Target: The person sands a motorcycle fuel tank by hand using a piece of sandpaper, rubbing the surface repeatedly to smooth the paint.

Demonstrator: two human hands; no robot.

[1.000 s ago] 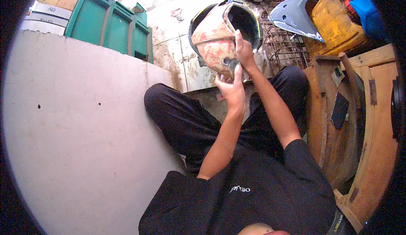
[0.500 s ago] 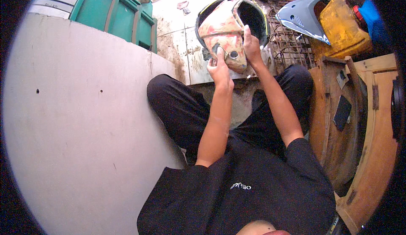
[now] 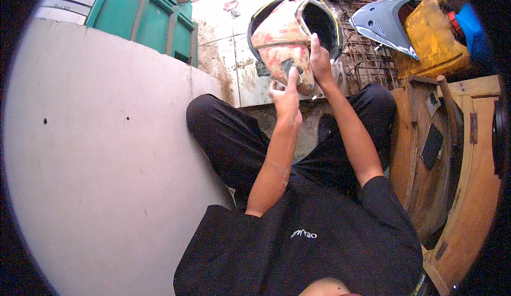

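A full-face helmet with a patchy beige and reddish shell rests in front of me, its dark opening toward the right. My right hand grips the right edge of its chin part, thumb pointing up along the rim. Low on the chin part, beside a small round hole, my left hand presses a small dark piece of sandpaper on the shell with its thumb. The other left fingers curl at the lower edge, partly hidden.
A pale panel fills the left, with a green cabinet behind it. Stained white tiles lie under the helmet. To the right are a metal grid, a grey vehicle fairing, a yellow jerrycan and wooden furniture.
My left thumb and the sandpaper have slid to the right and slightly down across the chin part, closer to the round hole. The helmet has shifted slightly right; my right hand keeps its grip.
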